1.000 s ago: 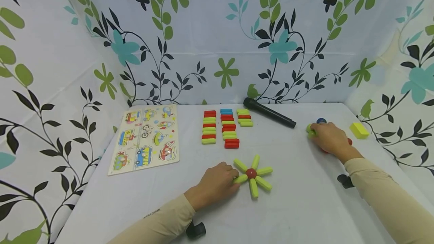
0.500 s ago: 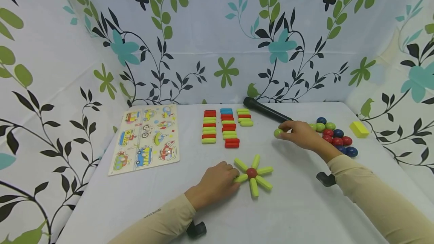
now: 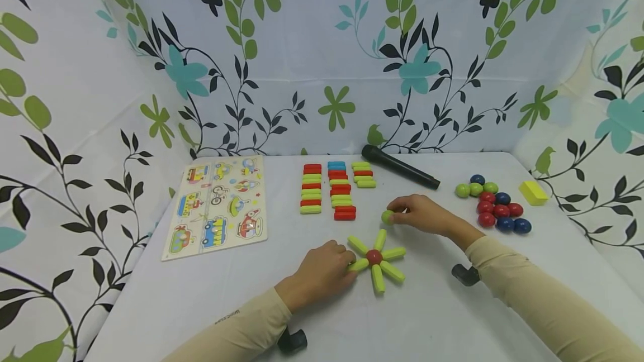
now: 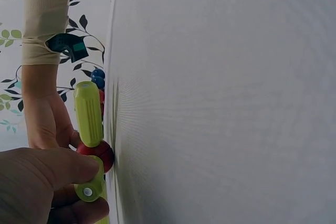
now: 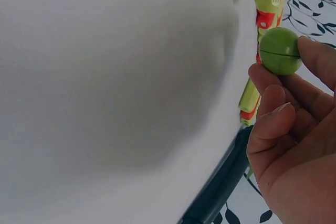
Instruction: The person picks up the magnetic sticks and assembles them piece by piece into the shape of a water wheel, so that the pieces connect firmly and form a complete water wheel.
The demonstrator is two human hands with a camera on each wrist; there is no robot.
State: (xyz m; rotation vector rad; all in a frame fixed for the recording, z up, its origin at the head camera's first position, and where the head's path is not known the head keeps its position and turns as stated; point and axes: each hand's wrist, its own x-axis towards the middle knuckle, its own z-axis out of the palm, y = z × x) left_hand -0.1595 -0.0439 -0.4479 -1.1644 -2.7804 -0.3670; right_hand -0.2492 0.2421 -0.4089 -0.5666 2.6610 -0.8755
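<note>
A: The right hand (image 3: 421, 215) has come leftward from the pile of balls (image 3: 501, 210) over the last second, bringing a green ball (image 3: 386, 217) close to the star (image 3: 374, 257) of yellow-green sticks. The left hand (image 3: 322, 270) has stayed put.

B: Take the star's red ball (image 4: 106, 154) as the clock's centre, with twelve at the table's far edge. What lies farthest left?

A: The picture board (image 3: 215, 205), between nine and ten o'clock. Then the left hand, between eight and nine — its thumb and fingers clamped on the eight o'clock stick (image 3: 358, 265).

B: Moving right?

A: Three columns of short sticks (image 3: 340, 189) in red, yellow-green and blue, toward eleven. Then the star itself, on the table: six sticks around the red ball, roughly at ten, one, three, four, six and eight.

B: And the green ball?

A: Between twelve and one, near the tip of the one o'clock stick, pinched by the right hand — thumb on one side, fingers on the other.

B: What's beyond?

A: A black microphone (image 3: 401, 167), farther out between twelve and one. The red, blue and green pile sits just past two o'clock, with a yellow block (image 3: 533, 193) beside it, farther right.
</note>
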